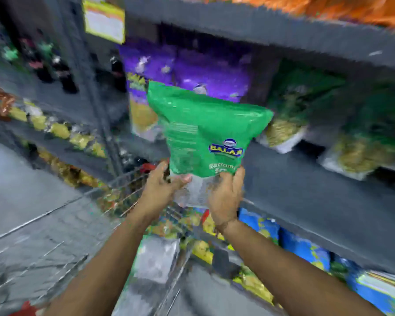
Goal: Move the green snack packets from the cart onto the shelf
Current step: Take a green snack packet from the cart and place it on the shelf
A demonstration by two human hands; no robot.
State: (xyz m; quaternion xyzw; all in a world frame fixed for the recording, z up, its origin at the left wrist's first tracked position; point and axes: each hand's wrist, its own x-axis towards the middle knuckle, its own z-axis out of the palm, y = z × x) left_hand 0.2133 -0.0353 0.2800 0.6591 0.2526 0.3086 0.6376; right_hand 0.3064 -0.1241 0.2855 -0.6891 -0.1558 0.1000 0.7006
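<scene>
A green snack packet (205, 131) with a blue and yellow logo is held up in front of the grey shelf (306, 179). My left hand (160, 188) grips its clear lower edge from the left, and my right hand (226, 195) grips it from the right. The wire cart (123, 192) sits below my arms, with blurred packets inside it. More green packets (306, 106) stand on the shelf at the right, behind the held packet. The whole view is blurred by motion.
Purple packets (192, 71) stand on the shelf behind the held packet. Blue and yellow packets (306, 247) fill the shelf below. Orange packets (328, 8) sit on the top shelf. Dark bottles (62, 71) and yellow packets (59, 131) line the shelving at the left. Grey floor lies at the far left.
</scene>
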